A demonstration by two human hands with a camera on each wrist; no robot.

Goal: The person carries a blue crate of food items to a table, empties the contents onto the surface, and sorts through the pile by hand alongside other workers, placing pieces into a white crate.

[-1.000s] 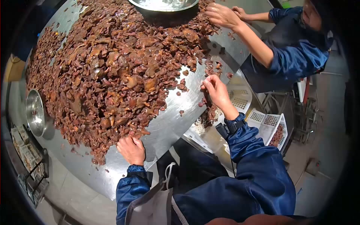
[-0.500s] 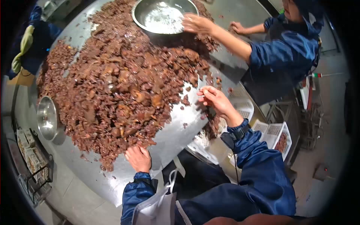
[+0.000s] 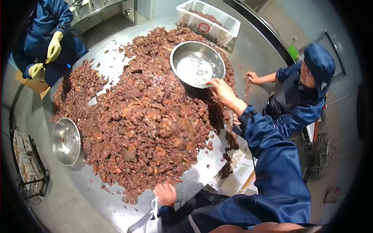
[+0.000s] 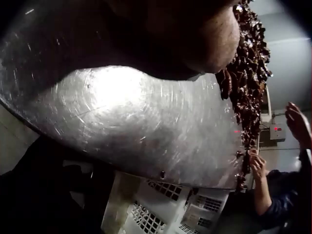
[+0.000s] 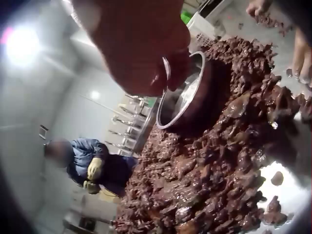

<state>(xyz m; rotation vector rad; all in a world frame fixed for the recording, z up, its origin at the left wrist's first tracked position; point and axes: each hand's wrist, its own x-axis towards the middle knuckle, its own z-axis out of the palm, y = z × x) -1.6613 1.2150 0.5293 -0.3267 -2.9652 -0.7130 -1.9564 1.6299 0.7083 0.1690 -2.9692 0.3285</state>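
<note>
A large heap of glistening reddish-brown meat-like pieces (image 3: 140, 136) covers much of a steel table (image 3: 194, 184). My right hand (image 3: 225, 94) is reaching over the heap, fingertips right at the near rim of a steel bowl (image 3: 196, 72). In the right wrist view, this hand (image 5: 146, 44) overlaps the bowl (image 5: 187, 95); whether a piece is between its fingertips I cannot tell. My left hand (image 3: 165, 194) rests at the table's near side, beside the heap's lower edge. The left wrist view shows that hand (image 4: 214, 41) dark and close, beside the pieces (image 4: 248, 63).
A second steel bowl (image 3: 66, 141) sits at the left. At the back stands a white crate (image 3: 229, 29) with pieces inside; another white crate (image 3: 246, 159) is below the table edge. One person (image 3: 301, 81) works at the right, another in yellow gloves (image 3: 54, 48) at the left.
My right hand has moved forward from the table's right edge to the bowl's rim. The head view has shifted, showing more of the far side. My left hand stays by the heap's lower edge.
</note>
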